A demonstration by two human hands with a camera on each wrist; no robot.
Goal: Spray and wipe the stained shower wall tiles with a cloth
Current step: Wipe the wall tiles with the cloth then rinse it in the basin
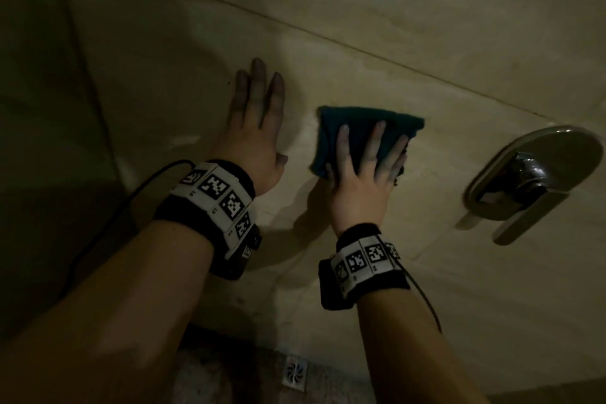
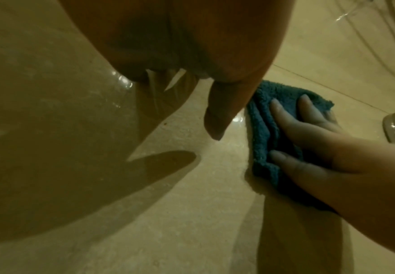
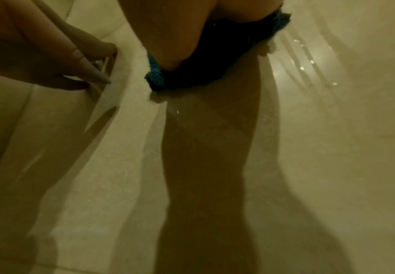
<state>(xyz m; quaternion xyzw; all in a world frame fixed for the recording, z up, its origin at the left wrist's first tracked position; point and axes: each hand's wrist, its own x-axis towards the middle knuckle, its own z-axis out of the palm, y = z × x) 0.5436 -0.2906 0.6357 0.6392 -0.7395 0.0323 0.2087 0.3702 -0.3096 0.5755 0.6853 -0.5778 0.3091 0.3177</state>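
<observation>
A folded teal cloth [image 1: 364,123] [image 2: 264,128] [image 3: 215,64] lies flat against the beige shower wall tiles [image 1: 393,29]. My right hand [image 1: 364,167] [image 2: 309,140] presses it to the wall with straight, spread fingers. My left hand [image 1: 255,128] [image 3: 58,61] rests flat on the tile just left of the cloth, fingers straight and holding nothing. Water drops glisten on the wall [image 3: 309,63] near the cloth. No spray bottle is in view.
A chrome mixer tap with its lever handle [image 1: 528,184] sticks out of the wall to the right of the cloth. A wall corner [image 1: 82,75] runs down the left. A floor drain [image 1: 295,372] sits below. A shower hose [image 2: 379,46] hangs further right.
</observation>
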